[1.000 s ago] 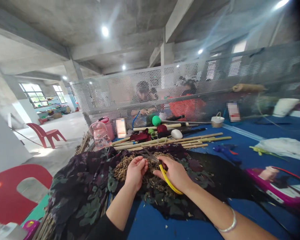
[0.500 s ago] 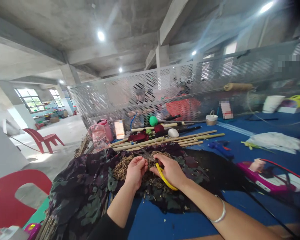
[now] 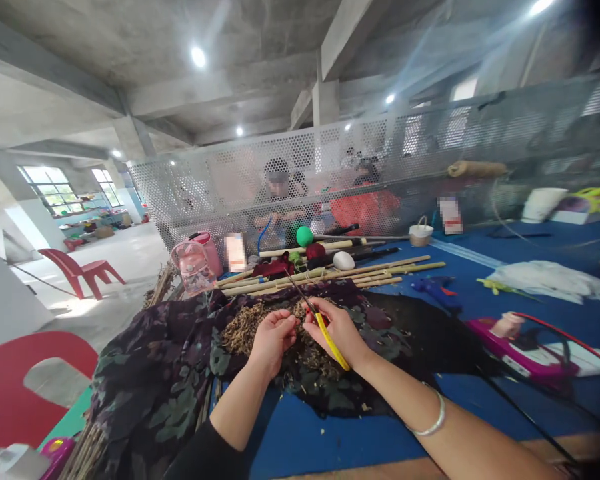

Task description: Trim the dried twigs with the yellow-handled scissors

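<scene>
My left hand [image 3: 274, 339] is closed in a pinch over a heap of small brown dried pieces [image 3: 243, 330]; what its fingertips hold is too small to make out. My right hand [image 3: 336, 333] is wrapped round yellow-handled scissors [image 3: 331, 341], whose dark blades point up and away to the left. The fingertips of both hands are close together. Under the heap lies a dark floral cloth [image 3: 165, 360], spread over the blue table [image 3: 300, 443].
Bamboo sticks [image 3: 380, 273] lie behind the cloth, with a green ball [image 3: 305, 235] and a white ball [image 3: 343, 261]. A blue glue gun [image 3: 436, 293] and a magenta device [image 3: 517, 353] are at right. People sit beyond a perforated screen [image 3: 205, 180].
The scissors have turned; their blades now look closed together and point more upward, away from my left fingertips. My left hand keeps its pinch. The view has shifted slightly.
</scene>
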`<state>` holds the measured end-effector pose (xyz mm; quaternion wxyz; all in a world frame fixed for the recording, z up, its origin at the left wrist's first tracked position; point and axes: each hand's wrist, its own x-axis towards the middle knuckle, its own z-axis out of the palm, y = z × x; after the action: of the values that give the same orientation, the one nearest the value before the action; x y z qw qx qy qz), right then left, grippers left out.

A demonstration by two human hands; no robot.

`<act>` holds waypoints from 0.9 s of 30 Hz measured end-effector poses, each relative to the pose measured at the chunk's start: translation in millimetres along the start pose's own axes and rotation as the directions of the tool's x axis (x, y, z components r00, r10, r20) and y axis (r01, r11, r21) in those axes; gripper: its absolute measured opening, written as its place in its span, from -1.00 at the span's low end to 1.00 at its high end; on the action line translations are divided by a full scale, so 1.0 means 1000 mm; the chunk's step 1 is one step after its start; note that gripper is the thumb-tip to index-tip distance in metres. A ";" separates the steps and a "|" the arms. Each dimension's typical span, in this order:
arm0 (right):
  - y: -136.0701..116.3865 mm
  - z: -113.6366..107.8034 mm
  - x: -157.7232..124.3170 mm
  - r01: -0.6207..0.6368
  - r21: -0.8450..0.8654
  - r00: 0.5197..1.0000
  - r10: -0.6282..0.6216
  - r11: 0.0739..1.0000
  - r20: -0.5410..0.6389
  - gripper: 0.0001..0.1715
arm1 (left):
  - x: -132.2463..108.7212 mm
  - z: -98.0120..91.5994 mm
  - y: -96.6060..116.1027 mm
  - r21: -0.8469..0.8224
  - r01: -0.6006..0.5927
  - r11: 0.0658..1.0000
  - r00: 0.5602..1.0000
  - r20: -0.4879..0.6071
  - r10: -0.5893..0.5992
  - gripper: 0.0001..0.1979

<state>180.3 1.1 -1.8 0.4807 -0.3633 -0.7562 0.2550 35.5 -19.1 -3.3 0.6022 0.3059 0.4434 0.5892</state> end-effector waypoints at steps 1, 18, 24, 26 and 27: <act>-0.001 0.000 0.000 0.003 0.019 1.000 -0.003 1.000 0.011 -0.67 | 0.000 0.000 -0.001 0.020 -0.002 1.000 1.000 0.004 0.002 -0.61; 0.001 0.002 0.000 0.010 0.093 0.998 -0.005 0.996 -0.059 -0.65 | -0.002 -0.001 0.003 0.276 -0.019 0.961 0.998 0.061 0.003 -0.64; -0.007 0.000 0.002 -0.053 0.250 0.998 0.060 0.967 -0.018 -0.63 | -0.007 0.000 0.004 0.274 0.023 0.962 0.980 0.184 -0.076 -0.65; -0.008 -0.001 0.001 -0.075 0.291 0.997 0.072 0.954 0.021 -0.62 | -0.007 0.001 0.003 0.242 0.056 0.969 0.975 0.194 -0.104 -0.65; -0.008 -0.001 0.001 -0.079 0.305 0.997 0.071 0.949 0.038 -0.62 | -0.007 0.001 0.002 0.228 0.075 0.971 0.973 0.197 -0.122 -0.66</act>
<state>178.8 -3.0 5.1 0.5112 -0.3096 -0.6994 0.3920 35.7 -26.1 0.3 0.6368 0.4083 0.4543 0.4704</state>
